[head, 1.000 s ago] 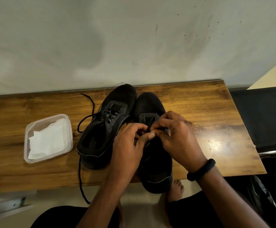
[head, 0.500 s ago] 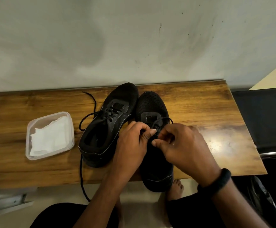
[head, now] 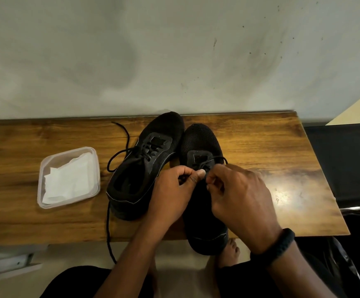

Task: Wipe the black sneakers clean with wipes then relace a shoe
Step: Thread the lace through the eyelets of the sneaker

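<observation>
Two black sneakers stand side by side on the wooden table (head: 271, 147), toes toward the wall. The left sneaker (head: 144, 164) has a loose black lace (head: 119, 155) trailing left and over the front edge. On the right sneaker (head: 200, 143), my left hand (head: 172, 190) and my right hand (head: 237, 190) meet over the tongue. Each hand pinches the right sneaker's lace (head: 217, 158) between thumb and fingers. The heel of the right sneaker overhangs the table's front edge. My hands hide its middle eyelets.
A clear plastic tub (head: 67, 203) with white wipes (head: 67, 181) sits left of the shoes. A plain wall runs behind the table. A dark chair (head: 346, 164) stands to the right. My bare foot (head: 230, 252) and dark trousers show below the table edge.
My right hand has drawn back toward me and to the right, pulling the lace through so a strand now shows across the toe-side eyelets. My left hand stayed on the tongue.
</observation>
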`<action>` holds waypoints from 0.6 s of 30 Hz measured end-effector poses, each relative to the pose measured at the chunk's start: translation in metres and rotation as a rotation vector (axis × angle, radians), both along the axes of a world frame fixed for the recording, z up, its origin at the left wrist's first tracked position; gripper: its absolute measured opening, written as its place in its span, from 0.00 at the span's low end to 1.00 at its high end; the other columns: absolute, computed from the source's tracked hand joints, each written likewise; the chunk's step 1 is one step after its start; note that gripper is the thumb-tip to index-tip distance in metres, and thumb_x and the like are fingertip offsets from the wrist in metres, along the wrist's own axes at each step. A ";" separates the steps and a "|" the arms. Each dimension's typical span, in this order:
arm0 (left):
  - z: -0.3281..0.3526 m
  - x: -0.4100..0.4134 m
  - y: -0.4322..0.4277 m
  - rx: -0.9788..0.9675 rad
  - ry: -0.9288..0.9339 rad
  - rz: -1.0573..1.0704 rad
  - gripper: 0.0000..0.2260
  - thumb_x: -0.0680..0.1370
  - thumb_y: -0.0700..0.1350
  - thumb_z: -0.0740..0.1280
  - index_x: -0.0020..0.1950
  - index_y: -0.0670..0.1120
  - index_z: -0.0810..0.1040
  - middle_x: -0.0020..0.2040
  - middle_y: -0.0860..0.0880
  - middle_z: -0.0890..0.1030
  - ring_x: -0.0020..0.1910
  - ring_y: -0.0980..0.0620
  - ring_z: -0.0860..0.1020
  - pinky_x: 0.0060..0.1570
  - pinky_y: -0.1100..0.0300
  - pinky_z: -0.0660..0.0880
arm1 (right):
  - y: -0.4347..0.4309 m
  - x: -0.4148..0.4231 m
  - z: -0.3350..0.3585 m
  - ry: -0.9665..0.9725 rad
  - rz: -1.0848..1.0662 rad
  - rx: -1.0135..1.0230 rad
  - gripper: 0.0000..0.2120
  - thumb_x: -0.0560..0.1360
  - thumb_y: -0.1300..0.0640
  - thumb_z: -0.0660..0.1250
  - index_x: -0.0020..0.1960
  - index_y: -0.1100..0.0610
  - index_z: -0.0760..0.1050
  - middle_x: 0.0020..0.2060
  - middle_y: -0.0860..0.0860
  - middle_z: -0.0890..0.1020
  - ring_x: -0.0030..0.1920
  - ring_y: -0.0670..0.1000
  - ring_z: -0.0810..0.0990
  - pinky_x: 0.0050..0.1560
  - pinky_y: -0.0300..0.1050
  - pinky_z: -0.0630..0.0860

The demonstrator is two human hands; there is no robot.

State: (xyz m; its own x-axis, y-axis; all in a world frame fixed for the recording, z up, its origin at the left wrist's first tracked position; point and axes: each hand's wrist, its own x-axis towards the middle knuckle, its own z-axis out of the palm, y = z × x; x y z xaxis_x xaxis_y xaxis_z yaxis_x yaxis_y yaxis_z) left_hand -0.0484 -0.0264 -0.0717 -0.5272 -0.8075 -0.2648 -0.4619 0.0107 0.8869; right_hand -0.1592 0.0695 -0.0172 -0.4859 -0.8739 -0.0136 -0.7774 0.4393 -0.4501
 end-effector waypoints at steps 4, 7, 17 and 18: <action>0.000 0.000 0.000 0.001 -0.006 0.008 0.12 0.78 0.57 0.69 0.49 0.51 0.86 0.43 0.54 0.86 0.44 0.60 0.83 0.48 0.58 0.82 | -0.001 0.005 -0.003 0.089 0.015 0.043 0.05 0.72 0.49 0.73 0.47 0.47 0.81 0.42 0.45 0.80 0.42 0.50 0.80 0.52 0.50 0.73; 0.001 -0.001 0.002 0.000 -0.009 0.020 0.12 0.78 0.57 0.70 0.49 0.50 0.86 0.41 0.55 0.86 0.43 0.61 0.83 0.45 0.63 0.80 | -0.004 0.007 -0.005 0.123 -0.017 0.025 0.03 0.70 0.52 0.74 0.41 0.49 0.81 0.39 0.45 0.80 0.38 0.51 0.81 0.49 0.50 0.74; 0.003 -0.004 0.007 -0.121 -0.049 0.034 0.13 0.77 0.60 0.68 0.49 0.52 0.82 0.40 0.55 0.84 0.40 0.60 0.82 0.42 0.59 0.81 | 0.002 0.007 0.011 0.088 -0.053 -0.039 0.07 0.69 0.53 0.66 0.33 0.51 0.73 0.31 0.45 0.75 0.31 0.47 0.71 0.42 0.44 0.71; 0.004 -0.004 0.008 -0.132 -0.056 0.033 0.13 0.77 0.60 0.68 0.49 0.52 0.82 0.40 0.55 0.83 0.40 0.60 0.82 0.41 0.59 0.81 | 0.004 0.006 0.013 0.057 -0.040 -0.031 0.07 0.69 0.53 0.67 0.33 0.51 0.73 0.31 0.45 0.75 0.30 0.47 0.72 0.39 0.43 0.70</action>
State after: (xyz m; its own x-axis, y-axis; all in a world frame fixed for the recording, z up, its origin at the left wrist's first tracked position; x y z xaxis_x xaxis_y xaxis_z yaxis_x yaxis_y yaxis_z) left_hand -0.0523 -0.0187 -0.0682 -0.4874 -0.8538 -0.1830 -0.5123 0.1099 0.8518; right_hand -0.1532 0.0738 -0.0039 -0.5196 -0.8534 0.0415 -0.7842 0.4570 -0.4198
